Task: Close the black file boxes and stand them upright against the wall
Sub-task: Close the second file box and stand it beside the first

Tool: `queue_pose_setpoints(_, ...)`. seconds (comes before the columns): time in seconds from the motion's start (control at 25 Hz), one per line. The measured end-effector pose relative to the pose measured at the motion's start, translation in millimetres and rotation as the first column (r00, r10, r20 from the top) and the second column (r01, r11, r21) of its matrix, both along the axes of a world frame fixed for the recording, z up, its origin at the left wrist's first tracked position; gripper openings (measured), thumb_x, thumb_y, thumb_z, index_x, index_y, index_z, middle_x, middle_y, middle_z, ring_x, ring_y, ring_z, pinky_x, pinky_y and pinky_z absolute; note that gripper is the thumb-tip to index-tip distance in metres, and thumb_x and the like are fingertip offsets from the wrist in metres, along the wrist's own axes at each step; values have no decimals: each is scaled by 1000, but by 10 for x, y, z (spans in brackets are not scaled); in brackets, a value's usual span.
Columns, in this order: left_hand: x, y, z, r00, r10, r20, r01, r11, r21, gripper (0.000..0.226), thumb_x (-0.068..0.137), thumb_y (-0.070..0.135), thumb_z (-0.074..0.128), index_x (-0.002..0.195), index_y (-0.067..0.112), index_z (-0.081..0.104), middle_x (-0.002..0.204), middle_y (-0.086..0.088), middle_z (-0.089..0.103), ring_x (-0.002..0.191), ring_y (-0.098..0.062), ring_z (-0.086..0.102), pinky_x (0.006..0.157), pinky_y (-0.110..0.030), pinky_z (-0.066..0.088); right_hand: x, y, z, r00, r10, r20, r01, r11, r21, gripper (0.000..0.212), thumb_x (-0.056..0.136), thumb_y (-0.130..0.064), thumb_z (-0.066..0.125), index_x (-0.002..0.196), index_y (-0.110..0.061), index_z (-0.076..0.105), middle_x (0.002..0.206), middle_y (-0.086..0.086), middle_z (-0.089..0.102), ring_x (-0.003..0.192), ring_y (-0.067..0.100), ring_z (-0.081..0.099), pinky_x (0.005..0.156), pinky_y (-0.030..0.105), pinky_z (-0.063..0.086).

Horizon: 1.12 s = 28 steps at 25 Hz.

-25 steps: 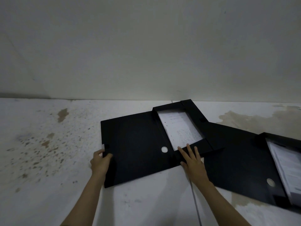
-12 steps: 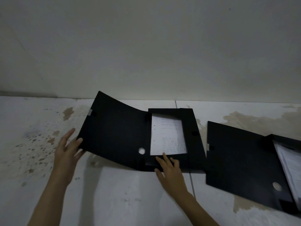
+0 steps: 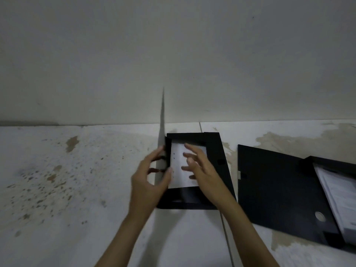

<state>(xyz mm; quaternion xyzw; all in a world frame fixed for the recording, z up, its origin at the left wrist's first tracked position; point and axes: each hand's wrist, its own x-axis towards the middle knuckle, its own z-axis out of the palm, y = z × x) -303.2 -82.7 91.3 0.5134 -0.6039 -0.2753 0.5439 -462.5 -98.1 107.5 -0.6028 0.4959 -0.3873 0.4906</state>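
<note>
both hands (image 3: 173, 176) meet over near file box (image 3: 215, 170), lid upright.

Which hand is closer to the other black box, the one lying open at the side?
The right hand. It hovers over the papers, nearer the second open box. The left hand grips the lid, farther away.

Wall: plain off-white painted wall (image 3: 173, 54), bare, filling the upper half of the view.
Floor: pale tiled floor (image 3: 57, 218) with a thin grout line (image 3: 227, 237), brown speckled stains (image 3: 44, 180) at left, a tan blotch (image 3: 289, 139) at right.
Light: dim, even.
</note>
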Motion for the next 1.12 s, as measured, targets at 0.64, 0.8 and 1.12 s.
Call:
queue_pose_setpoints(0.64,-85,-456,-1103,560,-587,585,112,753,649,76,94,50,29,144,18,-18,157,2,-21,145,-17,-18,118,-42,-3,-854,205,-965,874,-374,-309,413,908,70,63,93,-19,51,144,-35,17,150,4,31,133,22,37,109,44,37)
queue_pose_setpoints(0.8,-86,-468,-1227,516,-594,617,96,756,647,77,93,52,26,142,18,-23,155,2,-27,142,-18,-25,117,-42,-8,-936,192,-1236,792,-298,-533,421,899,123,59,94,-28,49,145,-34,19,156,6,19,145,24,12,114,54,18)
queue_pose_setpoints(1.12,-23,-632,-1277,478,-544,690,77,808,584,70,91,54,30,148,23,4,159,5,-4,146,-17,-11,118,-42,-5,-786,-575,-1284,761,-200,-618,275,961,28,74,95,-26,46,147,-13,-4,158,7,-13,145,28,-8,119,44,6)
